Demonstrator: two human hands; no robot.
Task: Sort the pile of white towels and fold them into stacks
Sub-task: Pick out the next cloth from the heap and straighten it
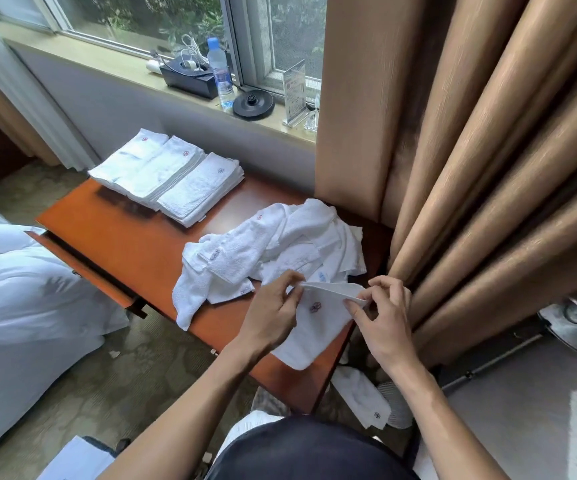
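While I pinch the upper edge of a small white terry towel with a red stitched emblem (314,327), its lower part drapes over the near right corner of the glossy orange-brown wooden table (113,230). My left hand (269,317) grips the left end of that edge between thumb and fingertips. My right hand (384,317) grips the right end likewise, so the edge is drawn straight between them, presumably to square the cloth for its first fold.

The loose pile of crumpled white towels (280,244) lies just beyond my hands, within easy reach. Three flat stacks of folded white towels (165,171) sit side by side at the far left end of the table, well apart from the pile; I judge this separates finished work from unsorted. One further white towel (363,396) lies on the floor below the table's near right corner, near the tan pleated curtain (470,168).
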